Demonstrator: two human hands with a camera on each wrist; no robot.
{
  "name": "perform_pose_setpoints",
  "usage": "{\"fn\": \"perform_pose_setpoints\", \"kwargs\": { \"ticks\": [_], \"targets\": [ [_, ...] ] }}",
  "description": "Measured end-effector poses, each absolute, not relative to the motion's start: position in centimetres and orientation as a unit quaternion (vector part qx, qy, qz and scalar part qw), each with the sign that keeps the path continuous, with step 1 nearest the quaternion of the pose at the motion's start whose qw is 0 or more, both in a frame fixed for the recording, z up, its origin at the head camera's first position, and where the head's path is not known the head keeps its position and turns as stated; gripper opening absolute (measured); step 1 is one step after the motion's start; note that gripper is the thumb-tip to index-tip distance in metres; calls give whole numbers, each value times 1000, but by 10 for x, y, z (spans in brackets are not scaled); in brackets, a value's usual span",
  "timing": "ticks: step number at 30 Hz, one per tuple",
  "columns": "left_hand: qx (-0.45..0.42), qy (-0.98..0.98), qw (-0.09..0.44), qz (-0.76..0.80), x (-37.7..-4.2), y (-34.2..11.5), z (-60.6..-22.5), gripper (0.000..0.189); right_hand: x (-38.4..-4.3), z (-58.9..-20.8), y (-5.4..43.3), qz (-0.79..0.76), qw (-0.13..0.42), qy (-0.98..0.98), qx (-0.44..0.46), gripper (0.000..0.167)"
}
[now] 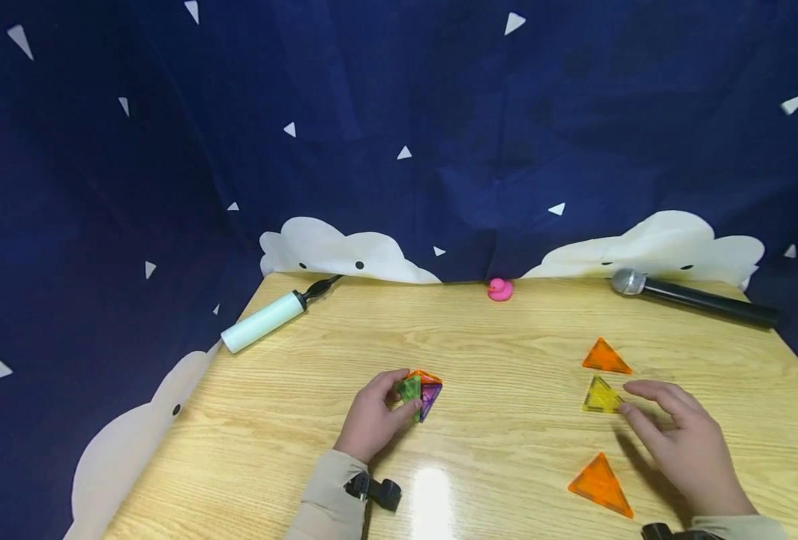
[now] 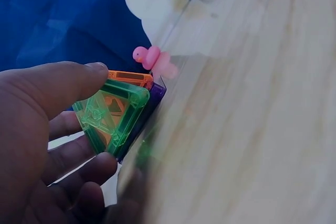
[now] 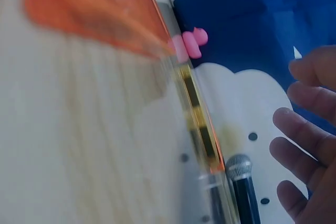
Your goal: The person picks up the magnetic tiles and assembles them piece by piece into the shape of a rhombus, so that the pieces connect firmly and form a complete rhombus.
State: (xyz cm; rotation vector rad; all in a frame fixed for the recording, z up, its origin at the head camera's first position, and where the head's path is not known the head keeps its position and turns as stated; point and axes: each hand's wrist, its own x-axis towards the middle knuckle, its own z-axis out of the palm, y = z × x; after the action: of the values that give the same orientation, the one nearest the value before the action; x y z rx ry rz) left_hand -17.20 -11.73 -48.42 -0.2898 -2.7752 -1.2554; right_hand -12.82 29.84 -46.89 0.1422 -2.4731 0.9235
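Note:
My left hand (image 1: 372, 418) grips a small joined cluster of triangular magnetic tiles, thumb on one side and fingers on the other. A green tile (image 2: 137, 97) faces the thumb side, with an orange tile (image 1: 426, 377) and a purple tile (image 1: 430, 397) joined to it. At the right, my right hand (image 1: 692, 442) hovers by a flat yellow triangular tile (image 1: 600, 396); its fingers (image 3: 302, 124) are spread and hold nothing. Two loose orange triangular tiles lie there too, one farther back (image 1: 604, 357) and one nearer me (image 1: 601, 484).
A pale hand pump (image 1: 264, 322) lies at the table's back left. Along the back edge sits a pink rubber duck (image 1: 499, 289), and a black microphone (image 1: 699, 298) lies at the back right. Behind the wooden table (image 1: 493, 345) hangs a dark blue curtain (image 1: 372, 90).

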Motion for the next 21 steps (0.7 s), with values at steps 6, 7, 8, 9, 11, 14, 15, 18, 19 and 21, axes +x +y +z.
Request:
{"fn": "perform_pose_setpoints", "kwargs": {
  "ticks": [6, 7, 8, 9, 11, 14, 15, 18, 19, 21],
  "targets": [
    [-100, -899, 79, -418, -171, -116, -485, 49, -130, -474, 313, 340, 216, -915, 20, 37],
    [-102, -897, 93, -421, -171, -114, -484, 48, -130, -475, 315, 341, 212, -916, 17, 39],
    [-102, -894, 106, -424, -171, -112, -484, 47, -130, -476, 316, 345, 207, -915, 16, 41],
    [-104, -890, 121, -427, -170, -110, -484, 45, -130, -477, 318, 350, 203, -914, 14, 43],
    [-110, -884, 149, -430, -169, -106, -482, 43, -131, -478, 321, 360, 195, -912, 11, 46],
    [-131, -869, 195, -435, -166, -99, -480, 41, -131, -479, 326, 377, 181, -908, 4, 51],
    [-140, -862, 212, -438, -165, -96, -480, 41, -131, -480, 327, 379, 177, -908, 0, 53],
    [-167, -833, 264, -456, -164, -87, -480, 38, -133, -482, 332, 375, 154, -914, -15, 61],
    [-175, -821, 278, -467, -164, -83, -480, 37, -135, -482, 333, 370, 143, -918, -21, 64],
    [-193, -795, 308, -485, -165, -75, -480, 34, -138, -483, 335, 358, 116, -926, -32, 69]
  ]
}}
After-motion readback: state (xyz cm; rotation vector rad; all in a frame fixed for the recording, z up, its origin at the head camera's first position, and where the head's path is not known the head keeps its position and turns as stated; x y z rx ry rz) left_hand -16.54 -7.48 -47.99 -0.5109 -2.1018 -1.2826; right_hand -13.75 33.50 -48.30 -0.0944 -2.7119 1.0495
